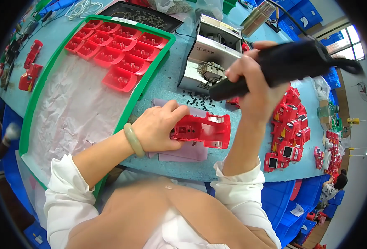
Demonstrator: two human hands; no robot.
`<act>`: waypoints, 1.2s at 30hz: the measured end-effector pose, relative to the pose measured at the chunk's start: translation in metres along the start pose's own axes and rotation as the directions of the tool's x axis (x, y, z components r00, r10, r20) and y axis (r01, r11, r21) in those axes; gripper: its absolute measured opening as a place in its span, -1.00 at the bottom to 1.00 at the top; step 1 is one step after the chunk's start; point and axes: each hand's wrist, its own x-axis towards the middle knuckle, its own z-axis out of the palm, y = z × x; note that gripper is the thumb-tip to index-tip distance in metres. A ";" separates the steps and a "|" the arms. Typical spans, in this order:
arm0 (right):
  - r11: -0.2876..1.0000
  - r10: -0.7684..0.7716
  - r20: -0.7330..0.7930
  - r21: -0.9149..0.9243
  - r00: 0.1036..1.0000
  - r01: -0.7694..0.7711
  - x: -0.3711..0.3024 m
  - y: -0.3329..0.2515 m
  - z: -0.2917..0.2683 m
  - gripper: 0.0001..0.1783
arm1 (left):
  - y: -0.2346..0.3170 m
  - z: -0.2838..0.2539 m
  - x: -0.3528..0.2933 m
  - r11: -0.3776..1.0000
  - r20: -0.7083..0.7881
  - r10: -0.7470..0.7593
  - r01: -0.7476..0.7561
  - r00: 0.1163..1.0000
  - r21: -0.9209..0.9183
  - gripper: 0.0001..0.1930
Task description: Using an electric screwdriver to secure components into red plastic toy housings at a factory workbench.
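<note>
My left hand (156, 126) is closed on one end of a red plastic housing (220, 132), which lies on a folded pinkish-grey cloth (183, 154). The open inside of the housing faces up, with dark fittings near my fingers. My right hand (256, 83) grips a black electric screwdriver (293, 61), raised above and to the right of the housing. The tool slants, its narrow end pointing down left and a cord loop at its thick end. Its tip is apart from the housing. Small black screws (198, 100) lie scattered just beyond the cloth.
A green-rimmed tray (25, 137) at the left holds several red plastic shells (120, 79). Behind the screws stands an open metal screw feeder (212, 54). Red assembled devices (291, 128) are heaped at the right. A steel flask (258, 18) lies at the back.
</note>
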 end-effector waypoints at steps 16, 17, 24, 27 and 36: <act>0.995 0.003 0.198 -0.101 0.980 0.018 -0.066 0.011 0.022 -0.69 | -0.009 0.008 0.002 0.985 -0.003 0.171 -0.171 0.985 0.013 -0.46; 0.991 -0.026 0.207 -0.120 0.978 0.052 -0.065 0.013 0.023 -0.71 | -0.011 0.009 0.002 0.986 -0.005 0.165 -0.165 0.986 0.015 -0.44; 0.998 -0.043 0.314 -0.035 0.948 0.056 -0.067 0.013 0.019 -0.76 | 0.004 0.004 0.000 0.884 -0.149 0.161 -0.210 0.976 -0.418 -0.37; 0.995 -0.089 0.403 0.003 0.911 0.096 -0.066 0.003 0.015 -0.74 | 0.014 -0.004 -0.002 0.963 -0.046 0.237 -0.241 0.970 -0.124 -0.38; 0.983 -0.100 0.007 0.153 0.995 0.098 -0.039 -0.074 0.001 -0.59 | 0.013 -0.030 -0.038 1.000 -0.001 -0.019 0.019 1.000 0.015 -0.43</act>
